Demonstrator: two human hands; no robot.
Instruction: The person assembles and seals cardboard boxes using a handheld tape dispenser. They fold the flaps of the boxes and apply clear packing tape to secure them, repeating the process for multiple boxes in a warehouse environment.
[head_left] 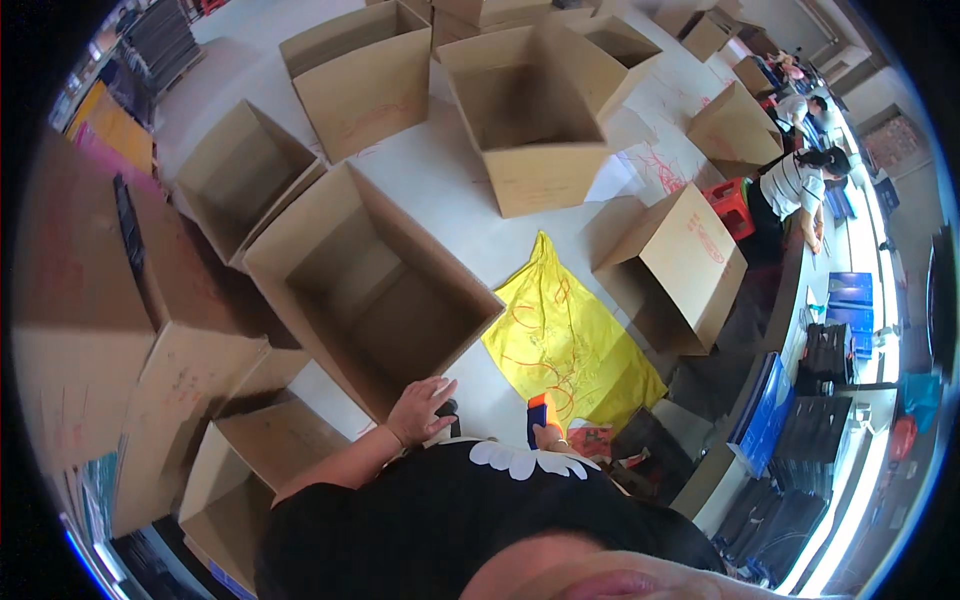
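Observation:
My left hand (421, 411) is at the near edge of a large open cardboard box (330, 250), its fingers stretched out and apart. Whether the palm presses on the box rim, I cannot tell. That box stands on the floor with its inside bare. In my right hand (548, 436), low in front of my body, is an orange and dark blue handheld object (540, 412); its exact kind does not show. Just beyond it a yellow plastic sack (570, 340) with red strings on it lies spread on the floor.
More open cardboard boxes (545, 178) stand ahead, and tall cartons (85, 300) are at the left. A box on its side (690, 250) lies at the right. Beyond it, people work along a lit bench (800, 320) holding dark stacks (815, 430). A red stool (730, 207) stands beside one person.

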